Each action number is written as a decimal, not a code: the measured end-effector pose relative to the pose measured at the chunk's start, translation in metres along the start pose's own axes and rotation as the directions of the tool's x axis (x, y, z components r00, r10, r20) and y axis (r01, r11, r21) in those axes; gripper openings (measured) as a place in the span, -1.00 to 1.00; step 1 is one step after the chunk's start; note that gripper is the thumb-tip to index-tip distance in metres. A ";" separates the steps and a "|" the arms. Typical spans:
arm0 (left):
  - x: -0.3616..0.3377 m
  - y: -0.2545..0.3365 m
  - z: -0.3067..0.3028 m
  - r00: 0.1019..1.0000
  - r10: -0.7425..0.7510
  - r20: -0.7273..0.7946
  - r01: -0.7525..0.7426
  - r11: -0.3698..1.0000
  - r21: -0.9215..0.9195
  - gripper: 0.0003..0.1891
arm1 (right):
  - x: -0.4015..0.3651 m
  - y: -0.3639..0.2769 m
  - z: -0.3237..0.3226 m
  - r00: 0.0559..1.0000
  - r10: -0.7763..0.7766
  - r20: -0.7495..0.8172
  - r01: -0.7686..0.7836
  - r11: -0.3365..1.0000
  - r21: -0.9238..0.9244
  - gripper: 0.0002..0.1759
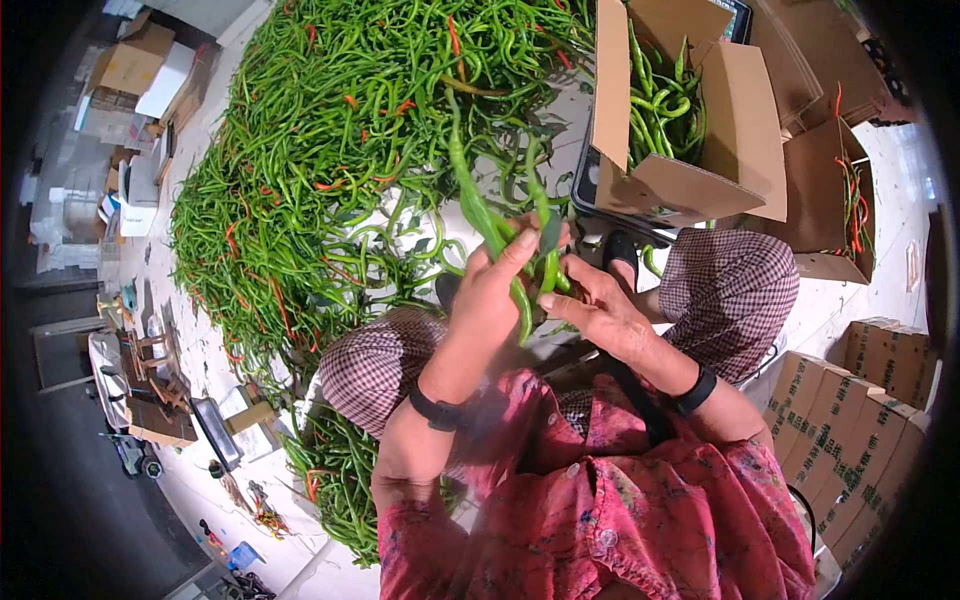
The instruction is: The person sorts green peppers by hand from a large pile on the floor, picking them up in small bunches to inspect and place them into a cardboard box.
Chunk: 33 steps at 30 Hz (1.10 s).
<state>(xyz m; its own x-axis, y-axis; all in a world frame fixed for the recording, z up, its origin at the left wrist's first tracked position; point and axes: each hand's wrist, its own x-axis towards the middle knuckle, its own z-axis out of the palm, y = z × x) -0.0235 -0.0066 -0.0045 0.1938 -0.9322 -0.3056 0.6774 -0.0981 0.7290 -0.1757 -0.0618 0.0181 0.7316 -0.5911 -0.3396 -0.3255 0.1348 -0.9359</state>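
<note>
Clamping long green peppers point(474, 202) in left hand point(496, 275), pinching one with right hand point(608, 312), mid-frame, near upper-left pepper heap point(340, 130).

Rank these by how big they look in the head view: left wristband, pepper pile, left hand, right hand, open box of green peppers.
1. Pepper pile
2. Box
3. Left hand and right hand: too alike to rank
4. Left wristband

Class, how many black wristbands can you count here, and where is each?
2: one wristband on the wrist of the left hand, a second wristband on that of the right hand.
</note>
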 end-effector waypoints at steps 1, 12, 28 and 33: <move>-0.001 0.000 -0.001 0.999 -0.024 -0.039 0.023 0.999 -0.037 -0.68 | 0.000 -0.002 -0.002 1.000 -0.006 0.002 0.006 1.000 0.000 -0.61; -0.005 0.008 0.007 0.996 -0.044 -0.073 0.027 0.975 -0.221 -0.75 | 0.001 0.027 -0.010 0.998 0.017 0.055 -0.043 0.855 0.516 -0.63; -0.001 -0.008 -0.006 0.999 -0.023 0.038 -0.007 0.763 0.647 -0.59 | -0.006 0.023 -0.053 0.979 0.193 -0.065 -0.080 0.656 0.751 -0.75; -0.008 -0.008 0.016 0.998 0.060 0.031 -0.051 0.377 0.925 -0.60 | 0.000 0.017 -0.021 0.983 0.080 -0.165 0.035 0.802 0.596 -0.62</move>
<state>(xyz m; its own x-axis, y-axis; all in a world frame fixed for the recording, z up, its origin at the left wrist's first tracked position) -0.0417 -0.0045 0.0021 0.2121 -0.9466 -0.2427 -0.4110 -0.3117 0.8567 -0.1937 -0.0768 0.0042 0.5939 -0.7018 -0.3935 0.1210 0.5614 -0.8187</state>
